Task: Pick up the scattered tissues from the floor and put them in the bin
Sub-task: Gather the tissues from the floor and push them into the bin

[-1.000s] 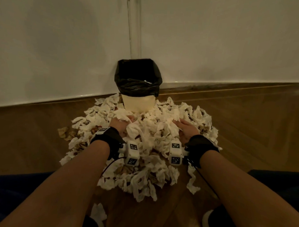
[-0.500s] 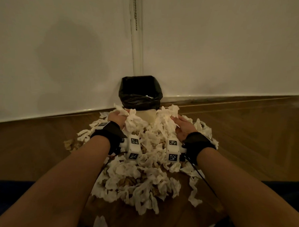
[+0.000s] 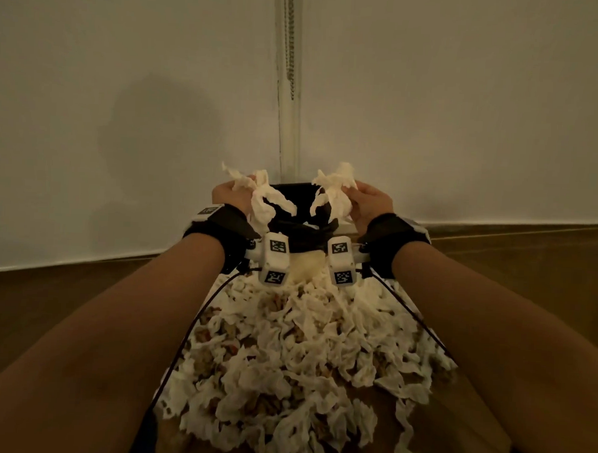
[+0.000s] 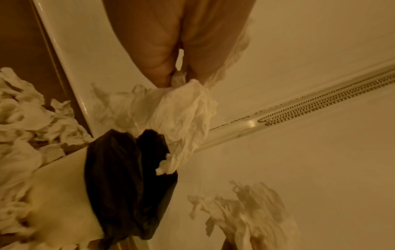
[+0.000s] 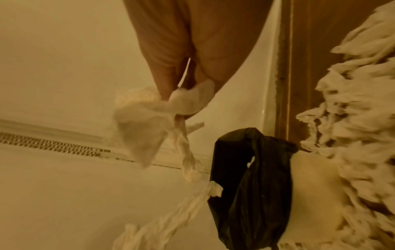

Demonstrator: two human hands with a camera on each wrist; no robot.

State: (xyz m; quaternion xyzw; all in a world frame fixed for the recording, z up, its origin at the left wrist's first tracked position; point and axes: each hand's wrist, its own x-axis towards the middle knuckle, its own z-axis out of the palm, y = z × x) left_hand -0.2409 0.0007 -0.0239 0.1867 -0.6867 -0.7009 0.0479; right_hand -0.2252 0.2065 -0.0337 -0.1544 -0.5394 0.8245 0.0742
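A big heap of crumpled white tissues (image 3: 305, 356) covers the wooden floor in front of a cream bin with a black liner (image 3: 302, 206), which stands against the wall. My left hand (image 3: 230, 192) grips a bunch of tissues (image 3: 264, 201) above the bin's left rim. My right hand (image 3: 367, 202) grips another bunch (image 3: 333, 190) above its right rim. In the left wrist view the fingers (image 4: 164, 67) pinch tissue (image 4: 183, 108) over the liner (image 4: 128, 169). In the right wrist view the fingers (image 5: 169, 67) pinch tissue (image 5: 149, 121) beside the liner (image 5: 252, 177).
A white wall (image 3: 124, 116) with a vertical trim and bead chain (image 3: 290, 72) rises right behind the bin. A skirting board (image 3: 83, 261) runs along the floor. Bare wood floor (image 3: 528, 270) lies to either side of the heap.
Both hands have lifted from the heap with handfuls of tissue and risen to the bin's rim. The camera has moved closer and lower.
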